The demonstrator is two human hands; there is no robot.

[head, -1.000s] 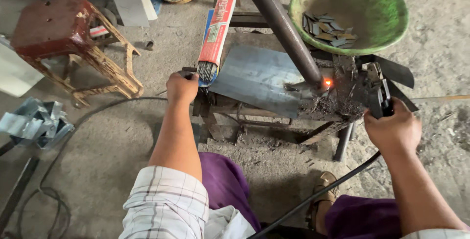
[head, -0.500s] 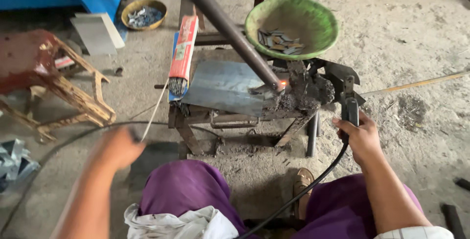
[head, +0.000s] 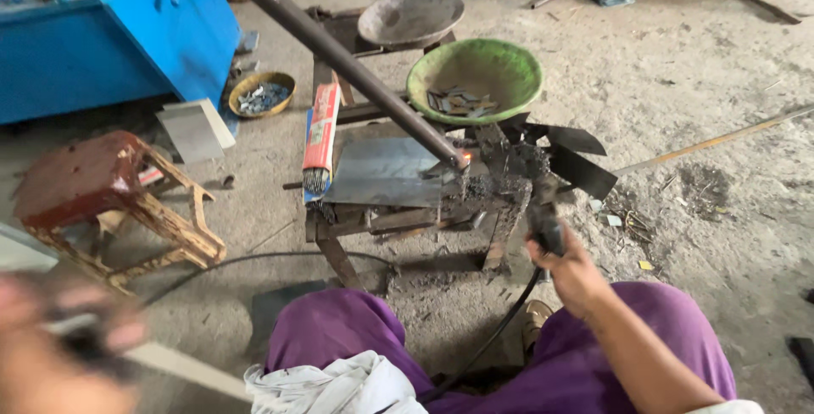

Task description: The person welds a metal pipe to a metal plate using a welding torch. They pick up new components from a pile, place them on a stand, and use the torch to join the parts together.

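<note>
Nearest, below and left of the work stand: left hand, very blurred, with something dark at it; cannot tell if closed or open. Just in front of the stand, at its right corner: right hand, wrapped tight around the black electrode holder, with its cable running down between the knees.

On the stand top: grey metal sheet, and at its right edge an orange glowing spot where the long dark pipe meets the stand. Along the stand's left edge: a red pack of welding rods.

Looks like a break between welds, joint hot. Next move probably calls for bringing the left hand to the stand and aiming the holder steadily at the glowing spot.

Behind the stand: green basin with small metal pieces, further a dark pan.
</note>
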